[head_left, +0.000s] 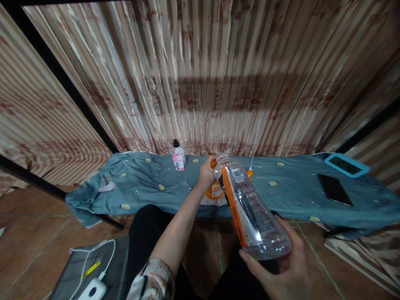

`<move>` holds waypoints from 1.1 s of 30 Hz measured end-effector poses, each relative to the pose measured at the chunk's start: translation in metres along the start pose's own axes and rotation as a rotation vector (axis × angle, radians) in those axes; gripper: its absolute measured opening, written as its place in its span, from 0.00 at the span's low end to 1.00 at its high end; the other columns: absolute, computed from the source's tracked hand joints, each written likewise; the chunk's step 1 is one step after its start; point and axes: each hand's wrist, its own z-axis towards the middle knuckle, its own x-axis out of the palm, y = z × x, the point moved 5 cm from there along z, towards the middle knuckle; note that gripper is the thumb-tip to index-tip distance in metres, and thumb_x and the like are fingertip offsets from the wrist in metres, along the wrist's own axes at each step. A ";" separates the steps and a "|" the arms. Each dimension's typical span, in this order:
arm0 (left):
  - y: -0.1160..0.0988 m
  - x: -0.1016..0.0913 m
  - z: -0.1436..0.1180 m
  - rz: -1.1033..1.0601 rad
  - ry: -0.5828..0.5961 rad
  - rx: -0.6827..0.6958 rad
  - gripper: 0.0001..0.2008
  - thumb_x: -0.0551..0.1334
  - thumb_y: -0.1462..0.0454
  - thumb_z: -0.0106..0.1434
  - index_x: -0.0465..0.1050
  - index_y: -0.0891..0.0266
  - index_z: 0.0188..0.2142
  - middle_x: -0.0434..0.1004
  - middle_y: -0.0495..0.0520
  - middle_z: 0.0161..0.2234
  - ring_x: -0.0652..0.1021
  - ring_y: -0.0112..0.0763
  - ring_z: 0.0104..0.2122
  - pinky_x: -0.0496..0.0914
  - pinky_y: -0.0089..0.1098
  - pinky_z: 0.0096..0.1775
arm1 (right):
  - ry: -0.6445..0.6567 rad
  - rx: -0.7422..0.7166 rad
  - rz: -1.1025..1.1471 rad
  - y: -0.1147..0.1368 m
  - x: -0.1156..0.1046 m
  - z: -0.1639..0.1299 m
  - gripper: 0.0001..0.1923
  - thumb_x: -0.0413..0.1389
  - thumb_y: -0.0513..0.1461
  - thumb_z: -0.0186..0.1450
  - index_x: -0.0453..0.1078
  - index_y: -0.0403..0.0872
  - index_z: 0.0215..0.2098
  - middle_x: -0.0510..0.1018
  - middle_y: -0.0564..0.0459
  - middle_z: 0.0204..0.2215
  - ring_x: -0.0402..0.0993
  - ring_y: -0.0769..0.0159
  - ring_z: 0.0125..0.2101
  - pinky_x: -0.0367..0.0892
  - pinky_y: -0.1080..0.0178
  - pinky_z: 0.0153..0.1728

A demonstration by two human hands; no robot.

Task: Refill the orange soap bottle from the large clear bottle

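A large clear plastic bottle [250, 208] with an orange and white label is in my right hand [287, 262], which grips it around the base. The bottle is tilted, its uncapped mouth pointing away and to the left. My left hand [206, 174] wraps around the upper part of an orange container [215, 190] on the cloth, right beside that mouth. The big bottle hides part of the container; whether any liquid runs between them I cannot tell. Just behind the clear bottle, an orange pump top [249, 172] lies with its thin white tube pointing up.
A blue patterned cloth [293, 200] covers the low bench. A small clear pump bottle [178, 157] with a black top stands left of my hands. To the right lie a black phone [335, 189] and a blue-framed device [346, 165]. A striped curtain [200, 83] hangs behind.
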 end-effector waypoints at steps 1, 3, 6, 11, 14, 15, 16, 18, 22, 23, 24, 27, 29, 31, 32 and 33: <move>0.000 0.000 0.000 0.000 -0.001 -0.006 0.14 0.74 0.62 0.53 0.78 0.62 0.38 0.82 0.50 0.33 0.79 0.34 0.35 0.73 0.31 0.41 | -0.003 0.009 0.004 0.003 0.000 -0.001 0.50 0.72 0.57 0.48 0.66 0.49 0.63 0.75 0.40 0.59 0.78 0.47 0.51 0.78 0.55 0.40; -0.002 -0.001 0.000 -0.001 0.001 -0.007 0.14 0.74 0.62 0.52 0.78 0.62 0.38 0.83 0.50 0.33 0.80 0.34 0.35 0.73 0.31 0.41 | 0.002 0.039 0.000 0.009 0.001 -0.002 0.50 0.71 0.58 0.47 0.66 0.49 0.63 0.74 0.40 0.60 0.77 0.46 0.52 0.77 0.54 0.40; -0.005 -0.001 -0.001 0.007 0.008 0.006 0.15 0.74 0.61 0.52 0.78 0.62 0.38 0.83 0.50 0.34 0.80 0.34 0.36 0.74 0.31 0.42 | -0.004 0.069 -0.011 0.010 0.001 -0.002 0.51 0.70 0.60 0.48 0.65 0.49 0.64 0.72 0.40 0.62 0.75 0.44 0.54 0.77 0.53 0.41; -0.006 -0.001 -0.001 0.013 0.007 -0.012 0.15 0.74 0.61 0.52 0.78 0.62 0.39 0.83 0.50 0.34 0.80 0.34 0.36 0.73 0.32 0.42 | -0.008 0.017 0.001 0.006 0.001 -0.001 0.51 0.72 0.59 0.45 0.67 0.48 0.62 0.73 0.39 0.60 0.78 0.46 0.50 0.77 0.55 0.38; -0.005 -0.001 -0.001 0.009 0.007 -0.011 0.14 0.74 0.61 0.52 0.78 0.61 0.38 0.82 0.49 0.33 0.80 0.34 0.35 0.73 0.32 0.42 | -0.019 0.058 0.004 0.008 0.001 -0.001 0.52 0.70 0.62 0.47 0.66 0.47 0.63 0.73 0.38 0.61 0.78 0.47 0.50 0.77 0.54 0.40; -0.006 -0.001 -0.001 0.008 0.005 -0.011 0.14 0.74 0.60 0.52 0.78 0.61 0.38 0.82 0.49 0.32 0.80 0.34 0.35 0.73 0.32 0.43 | -0.019 0.063 0.002 0.010 0.001 -0.001 0.52 0.70 0.62 0.47 0.66 0.46 0.62 0.73 0.37 0.61 0.79 0.46 0.50 0.77 0.54 0.41; -0.006 -0.001 -0.001 0.008 0.003 -0.011 0.14 0.74 0.60 0.52 0.78 0.61 0.38 0.82 0.49 0.32 0.79 0.34 0.35 0.73 0.32 0.43 | -0.020 0.063 -0.006 0.013 0.001 -0.001 0.52 0.70 0.62 0.46 0.66 0.46 0.62 0.73 0.37 0.61 0.79 0.46 0.49 0.77 0.54 0.40; -0.006 -0.002 -0.001 0.011 0.002 -0.010 0.14 0.74 0.60 0.52 0.78 0.62 0.38 0.82 0.49 0.32 0.79 0.34 0.35 0.73 0.32 0.43 | -0.019 0.069 -0.018 0.017 0.001 -0.001 0.53 0.70 0.63 0.45 0.67 0.46 0.61 0.73 0.37 0.60 0.79 0.46 0.48 0.77 0.53 0.41; -0.007 -0.002 -0.001 0.028 0.005 -0.004 0.14 0.74 0.60 0.53 0.78 0.62 0.38 0.82 0.50 0.32 0.79 0.34 0.35 0.74 0.32 0.42 | -0.006 0.119 -0.004 0.020 0.001 -0.003 0.54 0.69 0.64 0.47 0.65 0.47 0.64 0.75 0.38 0.59 0.80 0.48 0.47 0.76 0.51 0.44; -0.007 -0.002 -0.001 0.029 0.007 -0.002 0.14 0.74 0.60 0.53 0.78 0.62 0.38 0.82 0.49 0.32 0.80 0.34 0.35 0.74 0.32 0.42 | -0.008 0.109 -0.004 0.019 0.001 -0.003 0.53 0.68 0.64 0.48 0.65 0.46 0.64 0.75 0.38 0.59 0.80 0.48 0.47 0.77 0.51 0.44; -0.007 -0.002 -0.001 0.029 0.008 0.000 0.15 0.74 0.59 0.53 0.78 0.61 0.38 0.82 0.49 0.32 0.80 0.34 0.35 0.74 0.32 0.42 | -0.013 0.093 -0.013 0.017 0.000 -0.003 0.53 0.68 0.64 0.48 0.65 0.46 0.63 0.75 0.38 0.59 0.80 0.48 0.47 0.77 0.52 0.43; -0.006 -0.002 -0.001 0.015 0.004 -0.003 0.15 0.74 0.59 0.53 0.78 0.62 0.38 0.82 0.50 0.31 0.80 0.34 0.34 0.75 0.32 0.41 | -0.006 0.017 -0.037 0.006 -0.001 -0.001 0.52 0.71 0.60 0.47 0.66 0.47 0.63 0.74 0.37 0.61 0.80 0.47 0.48 0.78 0.54 0.39; -0.005 -0.001 -0.001 0.009 0.003 -0.005 0.15 0.74 0.59 0.54 0.78 0.62 0.38 0.82 0.50 0.31 0.80 0.34 0.34 0.75 0.32 0.41 | 0.023 -0.026 -0.018 -0.003 -0.001 0.000 0.51 0.73 0.58 0.46 0.66 0.48 0.63 0.74 0.37 0.60 0.81 0.48 0.46 0.79 0.55 0.37; -0.006 -0.001 -0.001 0.016 0.003 -0.006 0.15 0.75 0.60 0.53 0.78 0.62 0.38 0.82 0.50 0.32 0.80 0.34 0.34 0.75 0.32 0.41 | 0.020 -0.051 -0.039 -0.006 -0.002 0.002 0.51 0.73 0.57 0.47 0.66 0.49 0.63 0.74 0.38 0.60 0.81 0.48 0.47 0.80 0.56 0.36; -0.006 -0.002 -0.001 0.020 0.003 -0.006 0.15 0.75 0.60 0.53 0.78 0.62 0.38 0.82 0.50 0.32 0.80 0.34 0.34 0.75 0.32 0.42 | 0.014 -0.058 -0.053 -0.006 -0.002 0.002 0.50 0.73 0.57 0.48 0.66 0.49 0.63 0.74 0.38 0.60 0.81 0.47 0.48 0.80 0.56 0.36; -0.006 -0.002 -0.001 0.022 0.004 -0.007 0.15 0.75 0.60 0.52 0.78 0.62 0.38 0.82 0.50 0.32 0.80 0.34 0.35 0.75 0.32 0.42 | 0.010 -0.067 -0.066 -0.003 -0.002 0.002 0.50 0.72 0.58 0.48 0.66 0.49 0.63 0.74 0.38 0.60 0.80 0.47 0.48 0.80 0.56 0.35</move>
